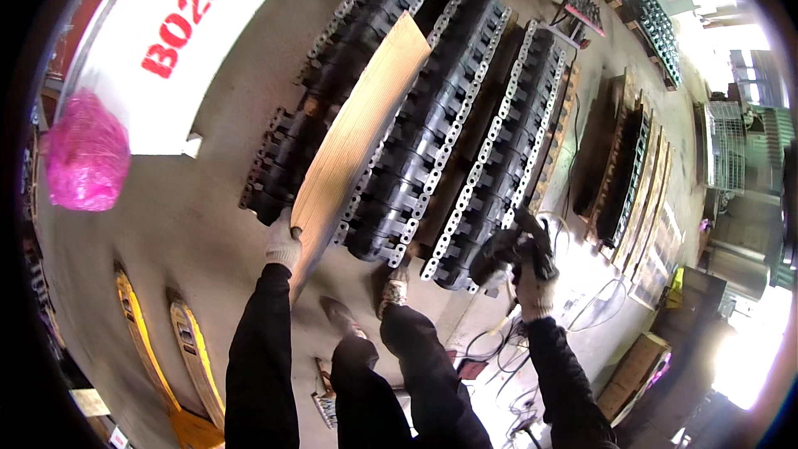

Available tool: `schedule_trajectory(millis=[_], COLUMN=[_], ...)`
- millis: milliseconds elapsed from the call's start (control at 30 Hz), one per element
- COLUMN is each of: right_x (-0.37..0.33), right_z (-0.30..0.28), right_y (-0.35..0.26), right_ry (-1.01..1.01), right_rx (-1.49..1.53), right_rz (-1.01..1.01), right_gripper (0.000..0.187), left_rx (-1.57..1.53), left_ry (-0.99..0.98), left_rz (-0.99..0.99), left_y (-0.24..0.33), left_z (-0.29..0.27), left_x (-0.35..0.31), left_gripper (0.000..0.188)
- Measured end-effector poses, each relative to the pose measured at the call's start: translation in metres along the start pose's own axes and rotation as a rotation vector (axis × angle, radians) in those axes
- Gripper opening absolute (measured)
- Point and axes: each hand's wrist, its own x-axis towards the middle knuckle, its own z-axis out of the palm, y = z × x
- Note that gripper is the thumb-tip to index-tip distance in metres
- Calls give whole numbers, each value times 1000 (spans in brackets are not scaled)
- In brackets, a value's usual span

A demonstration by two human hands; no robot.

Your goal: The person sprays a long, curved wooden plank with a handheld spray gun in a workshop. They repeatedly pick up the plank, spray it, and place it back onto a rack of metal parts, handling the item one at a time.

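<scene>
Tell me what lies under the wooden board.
The board rests tilted on rows of black track links with pale side plates; the left hand grips its lower end. Links directly beneath are hidden.

— What sort of place is this?

— A factory floor or industrial workshop. Long rows of black metal parts [432, 125] with pale perforated strips lie on a bare concrete floor [199, 208].

— What else around those rows shows it?

— Right of them, more dark parts stand stacked between wooden boards [644, 191], with cables [582, 299] trailing just beside. Left of them sits a bundle in pink wrap [85, 162], and beyond it a large white sign [179, 41] with red lettering.
</scene>
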Motion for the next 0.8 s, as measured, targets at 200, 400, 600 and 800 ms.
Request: schedule_trajectory(millis=[200, 400, 600, 800], right_x=[-123, -226, -270, -259], right_z=[-110, -199, -269, -325], right_y=[-13, -34, -19, 11], right_ry=[79, 390, 526, 566], right_rx=[-58, -25, -98, 53], right_rz=[-75, 108, 60, 36], right_gripper=[18, 24, 30, 35], left_rx=[-240, -215, -295, -354], left_ry=[225, 407, 507, 801], left_rz=[83, 2, -50, -177], left_y=[-23, -68, -44, -12], left_z=[-99, -200, -268, -294], left_x=[-76, -158, -228, -255], left_gripper=[43, 40, 38, 56])
